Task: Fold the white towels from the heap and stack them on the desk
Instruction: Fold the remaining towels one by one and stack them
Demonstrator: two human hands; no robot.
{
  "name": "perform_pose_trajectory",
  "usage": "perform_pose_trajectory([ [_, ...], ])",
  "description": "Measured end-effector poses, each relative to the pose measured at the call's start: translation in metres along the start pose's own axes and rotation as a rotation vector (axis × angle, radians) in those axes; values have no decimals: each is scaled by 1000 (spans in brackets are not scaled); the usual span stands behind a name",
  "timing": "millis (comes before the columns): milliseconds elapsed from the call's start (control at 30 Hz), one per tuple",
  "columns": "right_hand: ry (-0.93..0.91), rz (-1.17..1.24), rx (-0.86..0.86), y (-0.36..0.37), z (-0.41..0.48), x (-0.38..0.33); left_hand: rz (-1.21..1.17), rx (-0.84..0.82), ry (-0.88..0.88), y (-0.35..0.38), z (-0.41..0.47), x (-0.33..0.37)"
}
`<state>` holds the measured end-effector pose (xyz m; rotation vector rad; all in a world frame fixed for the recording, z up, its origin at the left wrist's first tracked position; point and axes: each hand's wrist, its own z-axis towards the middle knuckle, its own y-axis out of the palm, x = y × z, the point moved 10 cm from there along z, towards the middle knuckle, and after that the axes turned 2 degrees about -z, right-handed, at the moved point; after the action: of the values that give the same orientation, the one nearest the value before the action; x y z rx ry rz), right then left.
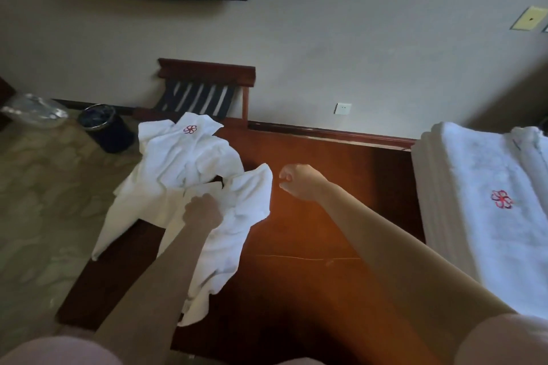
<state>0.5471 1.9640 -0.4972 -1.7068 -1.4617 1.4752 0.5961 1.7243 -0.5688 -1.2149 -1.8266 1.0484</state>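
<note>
Heap (189, 157) of white towels is seen at the left end of the tabletop (326, 216), partly draped over its left edge. One towel (237, 234) from it is gripped by the left hand (203, 212), with fingers curled into a bunch of cloth near the towel's upper middle. The rest is hung down across the front-left of the tabletop. Right hand (299, 182) is held above bare wood just right of the towel, fingers curled in. Nothing is seen in it and no cloth is touched. Stack (480, 187) of folded towels is laid at the right end, well apart from the heap.

Step judged: one towel is being singled out of the heap; folding not yet begun.

Handling, judged:
- Terry cloth is expected to be soft, limp and light, with no stiffness to rely on. Not fragile, not slippery.
- A flat sheet will not be given by a bunched mid-cloth grip. Two adjacent corners along one hem should be found and pinched, one per hand.
- The towel can then be laid flat on the bare wood between heap and stack.
- Risk: neighbouring towels may be dragged along, or pulled off the overhung left edge.
</note>
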Motion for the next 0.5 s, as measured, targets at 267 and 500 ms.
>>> perform_pose_trajectory([
  [267, 28, 309, -166, 40, 0, -20, -416, -39, 274, -35, 0, 34],
  [500, -41, 942, -280, 43, -47, -32, -694, 128, 488, -102, -41, 120],
])
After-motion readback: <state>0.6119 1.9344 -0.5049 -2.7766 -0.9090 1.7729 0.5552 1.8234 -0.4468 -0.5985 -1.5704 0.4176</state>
